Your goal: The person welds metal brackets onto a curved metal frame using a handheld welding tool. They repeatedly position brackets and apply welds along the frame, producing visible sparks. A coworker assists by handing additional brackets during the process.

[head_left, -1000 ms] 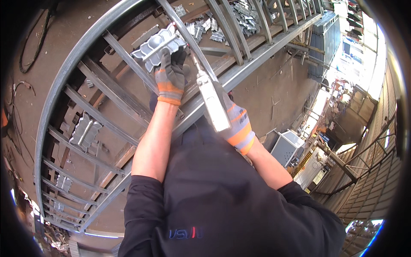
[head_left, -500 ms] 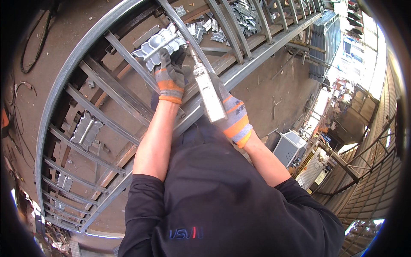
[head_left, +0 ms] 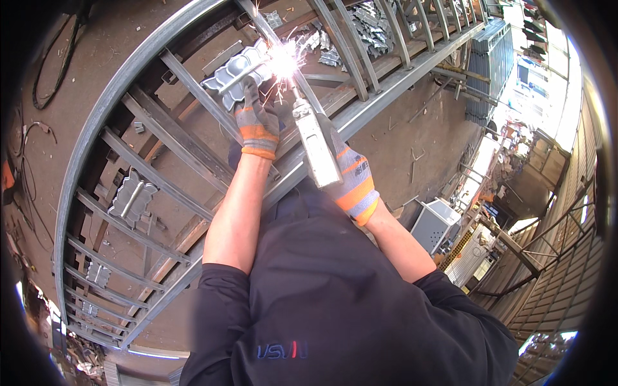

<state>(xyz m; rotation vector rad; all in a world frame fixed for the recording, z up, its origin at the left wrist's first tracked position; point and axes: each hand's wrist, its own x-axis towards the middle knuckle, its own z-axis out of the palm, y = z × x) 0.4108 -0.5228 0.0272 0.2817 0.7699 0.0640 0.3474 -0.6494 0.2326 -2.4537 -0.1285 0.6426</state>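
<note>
My gloved right hand (head_left: 354, 177) is closed around a pale welding torch (head_left: 318, 148), its nozzle pointing up and left. Bright white arc light and flying sparks (head_left: 285, 61) burst at the torch's tip, hiding the spot where a scalloped silver metal ornament (head_left: 238, 72) meets a bar of the frame. My left hand (head_left: 257, 125), also gloved, grips the near side of that ornament, fingers by the rod across its middle. The ornament sits between two bars of a large curved grey metal frame (head_left: 84, 148). How the fingertips wrap behind it is hidden.
Another scalloped ornament (head_left: 133, 198) sits between bars at the left, with a smaller one (head_left: 98, 274) beyond. A heap of loose ornaments (head_left: 370, 29) lies past the bars at the top. Cables (head_left: 32, 161) run along the left floor. A grey metal box (head_left: 436, 222) stands at the right.
An intense arc with sparks has appeared at the torch tip, where only a small red glow showed before. Both hands have stayed almost in place.
</note>
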